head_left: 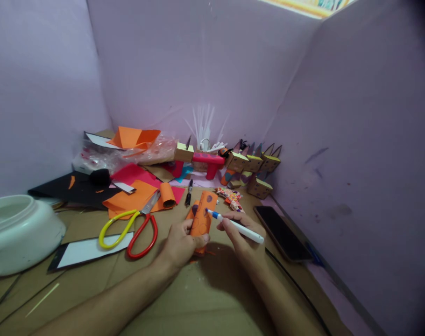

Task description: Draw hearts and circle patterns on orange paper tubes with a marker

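Note:
My left hand (pixel 182 242) is closed around an orange paper tube piece (pixel 202 224) that bears dark purple spots and some outlined, unfilled ones. In my right hand (pixel 245 240) is a white marker (pixel 243 229) with a blue band, held like a pen. Its tip touches or nearly touches a spot on the orange piece. Just beyond lie a black pen (pixel 189 192) and a short orange paper roll (pixel 167 195). Left of my left hand rest scissors (pixel 142 228) with one yellow and one red handle, blades partly apart.
A dark phone (pixel 282 233) and a black cable (pixel 296 284) lie on the right. Small cardboard animal heads (pixel 254 163) and a pink legged figure (pixel 208 161) stand at the back. Coloured paper (pixel 131 196) and a white pot (pixel 23 233) occupy the left. Walls enclose the cardboard surface (pixel 170 303).

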`<state>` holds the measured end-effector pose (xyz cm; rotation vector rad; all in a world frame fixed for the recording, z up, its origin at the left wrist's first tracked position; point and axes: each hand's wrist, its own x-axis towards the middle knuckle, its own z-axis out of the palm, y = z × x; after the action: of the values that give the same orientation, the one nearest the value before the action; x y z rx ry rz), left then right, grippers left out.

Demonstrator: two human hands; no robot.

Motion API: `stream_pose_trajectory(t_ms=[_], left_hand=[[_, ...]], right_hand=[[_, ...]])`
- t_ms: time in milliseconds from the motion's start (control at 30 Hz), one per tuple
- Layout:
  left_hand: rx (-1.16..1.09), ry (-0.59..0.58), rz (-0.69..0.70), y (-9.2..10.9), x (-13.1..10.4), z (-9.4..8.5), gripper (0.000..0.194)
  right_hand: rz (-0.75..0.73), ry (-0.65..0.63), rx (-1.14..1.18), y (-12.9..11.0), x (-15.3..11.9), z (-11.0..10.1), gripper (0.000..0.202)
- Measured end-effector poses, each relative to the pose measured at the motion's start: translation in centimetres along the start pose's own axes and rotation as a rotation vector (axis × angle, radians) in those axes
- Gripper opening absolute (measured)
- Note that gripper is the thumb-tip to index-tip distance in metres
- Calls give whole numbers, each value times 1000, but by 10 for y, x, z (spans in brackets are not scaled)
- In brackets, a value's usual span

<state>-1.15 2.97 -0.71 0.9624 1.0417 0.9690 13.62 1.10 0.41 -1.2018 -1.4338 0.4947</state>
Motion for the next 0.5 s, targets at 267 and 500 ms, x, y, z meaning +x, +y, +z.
stream_pose_trajectory(t_ms=[267, 500], left_hand=[[6, 5, 8, 4, -2, 2, 31], [35, -8, 15, -2, 2, -1, 31]], right_hand=[[-18, -31, 6, 1, -1, -3, 15], [5, -10, 12, -1, 1, -2, 15]])
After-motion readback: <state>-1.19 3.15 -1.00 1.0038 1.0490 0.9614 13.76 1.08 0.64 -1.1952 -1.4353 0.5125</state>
